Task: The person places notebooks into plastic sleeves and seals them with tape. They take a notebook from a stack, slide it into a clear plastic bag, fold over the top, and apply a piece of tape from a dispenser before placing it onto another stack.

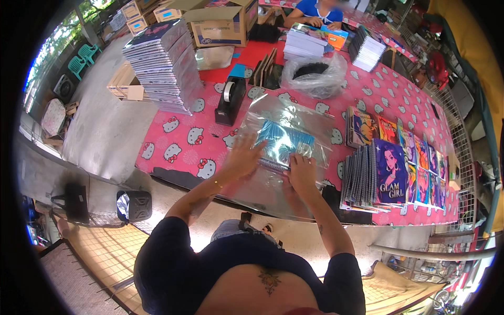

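Observation:
A blue spiral notebook (283,139) lies under shiny clear plastic film (262,107) at the near edge of the table, its coil along the side facing me. My left hand (245,155) rests on the film at the notebook's left side, fingers stretched out. At the near right corner, my right hand (303,170) has its fingers bent over the notebook and film, with the thumb low by the coil. More loose film hangs toward me over the table edge. A black tape dispenser (230,100) stands just beyond my left hand.
A tall stack of spiral notebooks (160,65) rises at the left. To the right sit fanned notebooks with colourful covers (391,170). Farther back are a clear plastic bag (315,76), a cardboard box (218,26), white notebook stacks (304,42) and a person in blue (317,13).

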Motion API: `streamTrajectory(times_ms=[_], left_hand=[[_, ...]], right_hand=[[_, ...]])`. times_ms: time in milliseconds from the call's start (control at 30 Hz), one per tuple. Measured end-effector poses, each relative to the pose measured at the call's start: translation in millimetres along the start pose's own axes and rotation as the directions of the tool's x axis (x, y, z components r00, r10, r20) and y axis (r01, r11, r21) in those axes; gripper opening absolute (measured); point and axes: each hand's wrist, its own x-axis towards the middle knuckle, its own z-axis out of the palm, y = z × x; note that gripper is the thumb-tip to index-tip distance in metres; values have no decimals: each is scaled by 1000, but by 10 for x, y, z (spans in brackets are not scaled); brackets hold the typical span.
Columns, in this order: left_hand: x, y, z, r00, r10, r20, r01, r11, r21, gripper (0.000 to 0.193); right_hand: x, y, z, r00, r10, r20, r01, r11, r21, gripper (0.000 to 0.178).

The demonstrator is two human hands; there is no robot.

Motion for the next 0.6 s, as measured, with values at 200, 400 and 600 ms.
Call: streamTrajectory(times_ms=[200, 400, 600], left_hand=[[417, -1659, -35, 631, -774, -44, 582, 510, -633, 23], [261, -1917, 242, 701, -641, 312, 286, -148, -947, 14], [-8, -1707, 345, 562, -815, 139, 544, 238, -804, 12]], right_hand=[[6, -19, -103, 1000, 18, 9, -18, 1000, 0, 64], [2, -27, -99, 999, 20, -28, -19, 1000, 21, 64], [-12, 17, -89, 997, 1, -78, 2, 999, 41, 63]])
